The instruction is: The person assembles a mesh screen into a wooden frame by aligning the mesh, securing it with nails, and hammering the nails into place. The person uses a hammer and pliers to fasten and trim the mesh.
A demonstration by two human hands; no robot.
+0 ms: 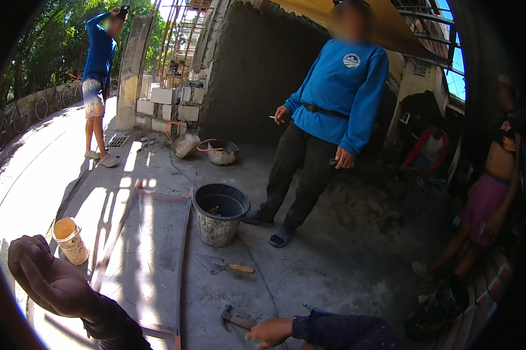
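My left hand (53, 277) is raised at the lower left with its fingers curled in toward the palm, and nothing shows in it. Low in the middle, my right hand (271, 332) is closed around the end of the wooden handle of a claw hammer (239, 320), whose head points left, close to the concrete floor. Between my hands lies a long, narrow wooden frame (185, 251) on the floor. A pointed trowel (211, 264) with a wooden handle lies to the right of the frame, farther off than the hammer.
A large dirty black bucket (213, 230) stands beside the frame's far end. A yellowish pail (71, 248) tilts at the left. One person in a blue shirt (338, 87) stands ahead with a cigarette; others are at the far left and right. Two mortar-stained buckets (223, 154) sit near the wall.
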